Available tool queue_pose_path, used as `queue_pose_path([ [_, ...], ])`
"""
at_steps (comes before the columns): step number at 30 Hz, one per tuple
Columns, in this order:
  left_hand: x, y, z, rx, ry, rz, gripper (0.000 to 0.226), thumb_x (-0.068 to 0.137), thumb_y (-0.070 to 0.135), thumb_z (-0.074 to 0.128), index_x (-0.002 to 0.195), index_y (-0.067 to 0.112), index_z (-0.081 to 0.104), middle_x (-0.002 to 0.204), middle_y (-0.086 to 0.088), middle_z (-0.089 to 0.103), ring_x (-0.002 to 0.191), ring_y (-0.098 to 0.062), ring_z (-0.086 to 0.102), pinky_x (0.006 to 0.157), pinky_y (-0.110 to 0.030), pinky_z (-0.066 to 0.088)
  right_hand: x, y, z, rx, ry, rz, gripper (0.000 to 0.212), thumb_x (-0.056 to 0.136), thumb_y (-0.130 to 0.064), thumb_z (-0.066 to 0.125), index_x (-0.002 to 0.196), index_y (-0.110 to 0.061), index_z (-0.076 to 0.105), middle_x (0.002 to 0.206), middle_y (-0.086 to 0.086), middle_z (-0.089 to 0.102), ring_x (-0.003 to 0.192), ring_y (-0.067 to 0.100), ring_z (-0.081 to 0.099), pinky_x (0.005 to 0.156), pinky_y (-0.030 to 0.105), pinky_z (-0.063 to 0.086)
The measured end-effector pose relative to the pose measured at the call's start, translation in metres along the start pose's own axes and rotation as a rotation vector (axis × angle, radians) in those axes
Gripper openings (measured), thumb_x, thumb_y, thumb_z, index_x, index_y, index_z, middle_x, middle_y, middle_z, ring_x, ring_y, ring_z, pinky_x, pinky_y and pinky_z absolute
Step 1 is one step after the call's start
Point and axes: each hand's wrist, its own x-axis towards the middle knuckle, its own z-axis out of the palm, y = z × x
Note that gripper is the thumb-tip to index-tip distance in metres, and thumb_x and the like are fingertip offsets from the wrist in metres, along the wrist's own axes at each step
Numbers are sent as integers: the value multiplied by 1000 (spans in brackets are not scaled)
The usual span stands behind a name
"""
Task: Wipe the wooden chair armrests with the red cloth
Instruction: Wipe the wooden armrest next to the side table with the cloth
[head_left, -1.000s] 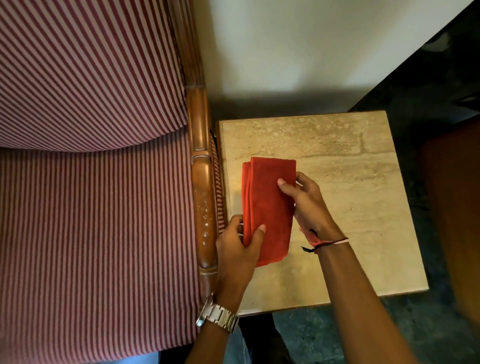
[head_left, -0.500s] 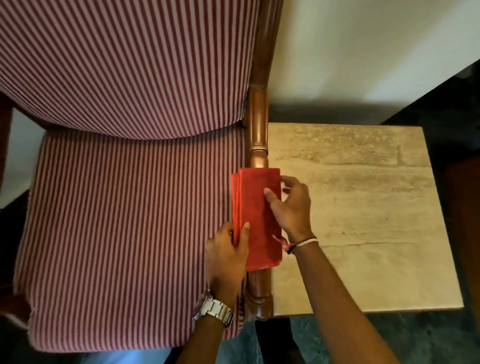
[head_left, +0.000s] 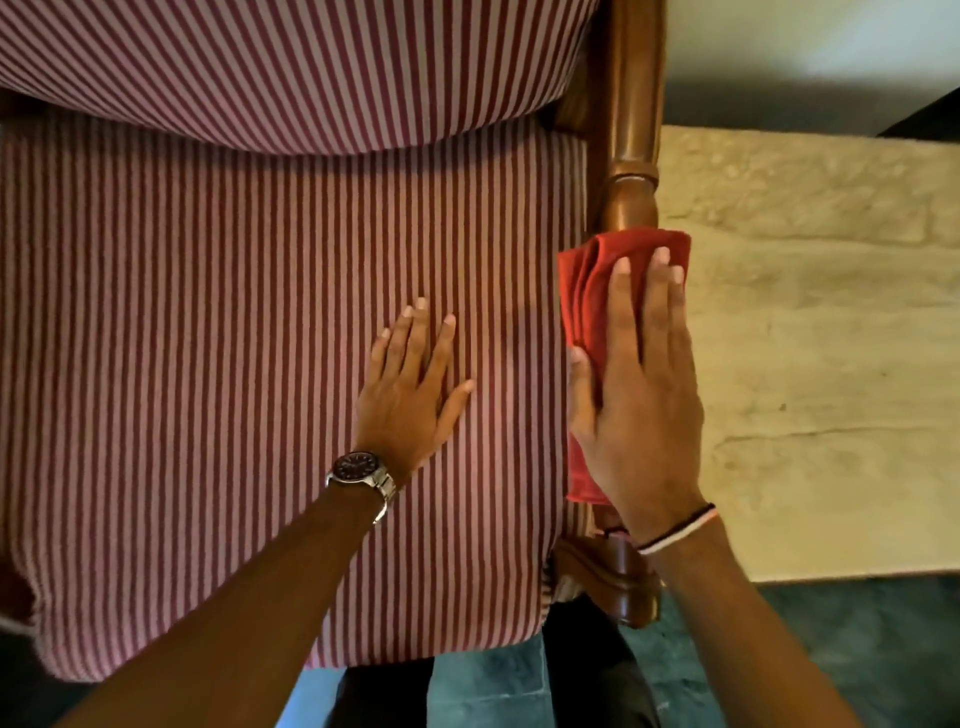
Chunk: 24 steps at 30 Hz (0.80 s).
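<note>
Grip: my right hand (head_left: 636, 395) lies flat on the red cloth (head_left: 589, 291), fingers straight and together, thumb tucked against the cloth's inner edge. It presses rather than pinches, so nothing is clasped in it.

Cloth: folded into a long pad, draped over the top of the wooden armrest (head_left: 631, 150) on the chair's right side and trapped between my palm and the wood. Its far end pokes out past my fingertips (head_left: 661, 257); a corner shows below my palm.

Doing it well: I judge the wipe is only just starting on this rail. Keep the palm weight even, slide along the grain from the front knob to the turned collar near the backrest, and let the cloth's sides wrap down so the rounded flanks are cleaned too. If I press with fingertips alone, the pad may bunch and skid.

Other hand: my left hand (head_left: 410, 384) rests spread and empty on the striped seat cushion (head_left: 234, 364), fingers fanned, bracing me.

Arms: both forearms reach forward from below, the right wrist roughly in line with the rail.

Surroundings: a stone-topped side table (head_left: 831, 364) stands just beside the armrest.

Remaining: the other armrest is out of view.
</note>
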Motion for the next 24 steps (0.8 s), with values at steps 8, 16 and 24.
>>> queue_pose_path([
  [8,1,-4,25,62,195,23,71,101,55,33,159,16,22,167,-19,21,156,-31,17,128,-47,16,80,-3,0,18,64,-9,67,106,-36,38,163,-11,14,171,20,7,160,35,7,128,44,26],
  [16,3,-3,22,83,210,18,70,100,53,32,159,16,22,167,-18,22,155,-32,21,127,-49,21,-34,-2,1,15,-18,40,68,107,-32,43,164,-17,9,173,15,3,161,31,6,128,48,27],
  [24,1,-3,25,110,242,24,70,101,53,31,159,16,22,166,-19,23,155,-32,21,127,-48,19,96,-4,1,44,48,14,69,105,-39,40,164,-17,11,172,19,4,160,35,5,125,45,33],
])
